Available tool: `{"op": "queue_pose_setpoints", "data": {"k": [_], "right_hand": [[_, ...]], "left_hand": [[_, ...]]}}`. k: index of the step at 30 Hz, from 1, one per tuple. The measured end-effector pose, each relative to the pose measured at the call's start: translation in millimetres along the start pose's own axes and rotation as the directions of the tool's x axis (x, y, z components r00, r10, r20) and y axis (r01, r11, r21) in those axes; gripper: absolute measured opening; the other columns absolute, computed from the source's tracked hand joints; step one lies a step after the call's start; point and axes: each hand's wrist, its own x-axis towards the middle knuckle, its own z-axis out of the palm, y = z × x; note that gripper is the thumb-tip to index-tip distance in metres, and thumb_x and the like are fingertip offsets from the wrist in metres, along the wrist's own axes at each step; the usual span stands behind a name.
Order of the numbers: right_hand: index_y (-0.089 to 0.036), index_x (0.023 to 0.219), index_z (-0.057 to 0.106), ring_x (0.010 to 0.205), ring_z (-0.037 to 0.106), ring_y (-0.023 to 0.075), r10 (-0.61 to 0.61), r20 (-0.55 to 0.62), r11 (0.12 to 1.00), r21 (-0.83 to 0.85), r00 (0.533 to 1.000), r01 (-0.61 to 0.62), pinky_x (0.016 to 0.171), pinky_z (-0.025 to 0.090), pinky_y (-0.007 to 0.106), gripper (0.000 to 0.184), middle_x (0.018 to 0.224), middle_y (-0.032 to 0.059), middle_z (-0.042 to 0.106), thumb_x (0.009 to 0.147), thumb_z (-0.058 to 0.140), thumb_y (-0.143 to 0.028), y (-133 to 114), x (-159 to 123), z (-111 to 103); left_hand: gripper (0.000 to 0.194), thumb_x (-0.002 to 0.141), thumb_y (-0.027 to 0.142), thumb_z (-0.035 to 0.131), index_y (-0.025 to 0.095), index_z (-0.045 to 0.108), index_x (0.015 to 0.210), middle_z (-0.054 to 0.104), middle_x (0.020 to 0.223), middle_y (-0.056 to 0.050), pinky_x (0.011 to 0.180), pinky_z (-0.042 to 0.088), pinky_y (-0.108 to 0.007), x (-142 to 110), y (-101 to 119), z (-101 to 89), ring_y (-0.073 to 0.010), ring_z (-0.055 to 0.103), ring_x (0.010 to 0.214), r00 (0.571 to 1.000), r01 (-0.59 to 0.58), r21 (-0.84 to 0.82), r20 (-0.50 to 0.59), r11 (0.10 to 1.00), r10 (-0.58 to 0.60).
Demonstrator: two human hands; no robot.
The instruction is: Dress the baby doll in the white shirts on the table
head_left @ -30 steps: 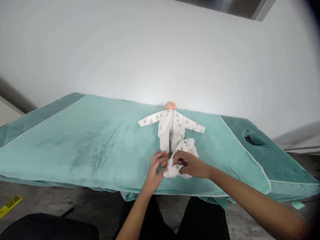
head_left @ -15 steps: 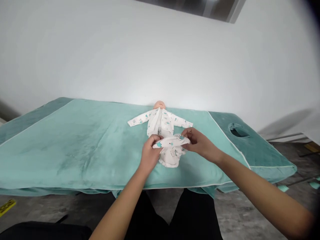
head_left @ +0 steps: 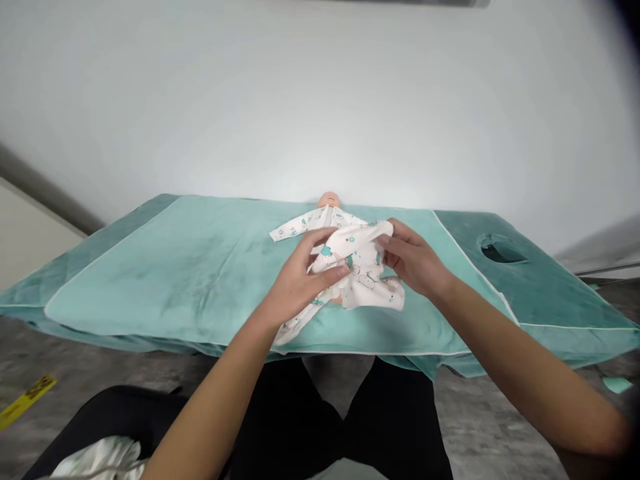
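Observation:
A baby doll (head_left: 329, 199) lies on its back on the bed, wearing a white printed jacket (head_left: 293, 227) with one sleeve spread out to the left. Over its lower body I hold white baby trousers (head_left: 367, 267) with green prints, the waistband uppermost and the legs hanging apart. My left hand (head_left: 303, 277) is closed on the left side of the trousers, thumb in front. At the other end of the waistband, my right hand (head_left: 415, 257) pinches the fabric. The trousers and hands hide most of the doll's body.
A green bed cover (head_left: 150, 280) spreads beneath the doll, against a white wall (head_left: 320, 100). A face hole (head_left: 500, 249) opens in the bed at the right. At lower left, a black chair (head_left: 125, 403) bears a pale cloth (head_left: 103, 459). Yellow tape (head_left: 27, 401) marks the floor.
The trousers have been lifted and opened out, their legs now hanging apart. Both hands have moved up, and the view has tilted down, showing the cloth on the chair.

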Motion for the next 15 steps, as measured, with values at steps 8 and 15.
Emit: {"op": "queue_pose_setpoints", "data": {"k": [8, 15], "right_hand": [[-0.022, 0.095, 0.066, 0.067, 0.055, 0.0138, 0.032, 0.281, 0.991, -0.134, 0.959, 0.006, 0.057, 0.044, 0.027, 0.026, 0.079, -0.0008, 0.060, 0.082, 0.077, -0.042, -9, 7, 18], [-0.033, 0.132, 0.057, 0.087, 0.055, 0.0129, 0.170, 0.377, 0.958, -0.279, 0.911, -0.064, 0.067, 0.045, 0.026, 0.063, 0.118, -0.0012, 0.059, 0.075, 0.084, -0.028, 0, -15, 3]], "left_hand": [[0.046, 0.083, 0.027, 0.072, 0.026, 0.055, 0.126, 0.059, 0.127, -0.005, 0.099, 0.048, -0.035, 0, 1, 17.8, -0.0228, 0.057, 0.118, 0.996, -0.084, 0.164, -0.014, 0.983, 0.087], [0.024, 0.078, 0.013, 0.062, 0.019, 0.042, 0.068, 0.053, 0.073, 0.005, 0.067, 0.039, -0.023, -5, -6, 23.3, -0.0099, 0.048, 0.070, 0.958, -0.086, 0.118, -0.263, 0.989, 0.115]]}}
